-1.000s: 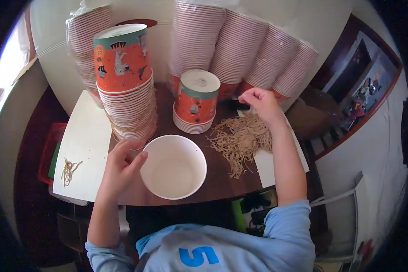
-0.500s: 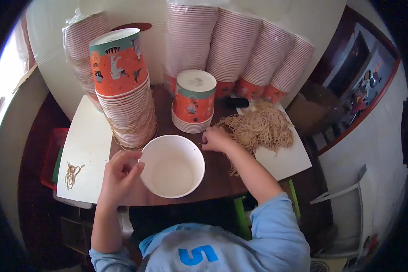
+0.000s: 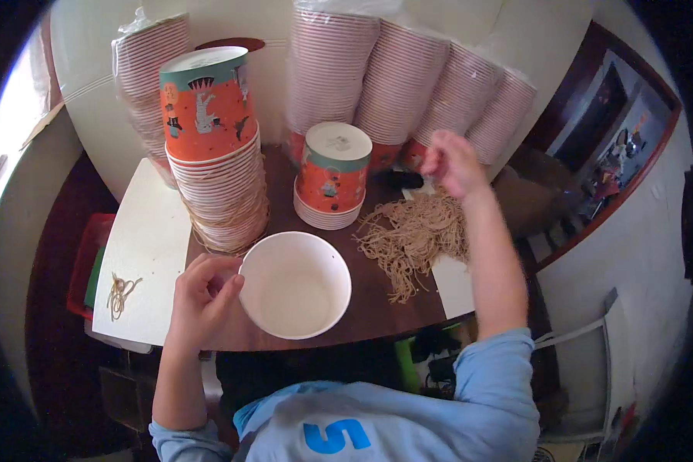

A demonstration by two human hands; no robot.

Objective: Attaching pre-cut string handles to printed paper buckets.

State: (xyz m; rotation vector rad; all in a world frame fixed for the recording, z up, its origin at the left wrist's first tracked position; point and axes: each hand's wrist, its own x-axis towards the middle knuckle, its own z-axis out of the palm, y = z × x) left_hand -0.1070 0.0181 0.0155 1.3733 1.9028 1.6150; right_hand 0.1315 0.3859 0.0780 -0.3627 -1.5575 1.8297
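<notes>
— What are your hands doing right now?

— Your left hand [image 3: 202, 296] is curling against the outer wall of the white paper bowl [image 3: 295, 285], thumb and fingers pressing its left rim, so it is holding the bowl steady. The bowl is sitting upright, mouth up, on the dark wooden table [image 3: 377, 308] right in front of you, near the front edge.

— And the right one?

— Your right hand [image 3: 453, 162] is hanging in the air above the far end of the pile of tan rubber bands [image 3: 412, 235]. It is blurring, with the fingers drawn loosely together; whether it is pinching a band, I cannot tell.

— Where is that pile lying?

— It is spreading just right of the bowl, partly on the wood and partly over a white sheet [image 3: 454, 281] at the table's right edge.

— What else is standing around you?

— Behind the bowl, a short stack of orange printed cups [image 3: 331, 177] is resting upside down. To its left a taller stack of the same cups [image 3: 212, 146] is rising, with bands wrapping its lower part. Wrapped sleeves of striped cups [image 3: 408, 77] are leaning against the wall behind. On the left, a white board [image 3: 146, 246] is carrying a few loose bands [image 3: 119, 292], well apart from your left hand.
</notes>
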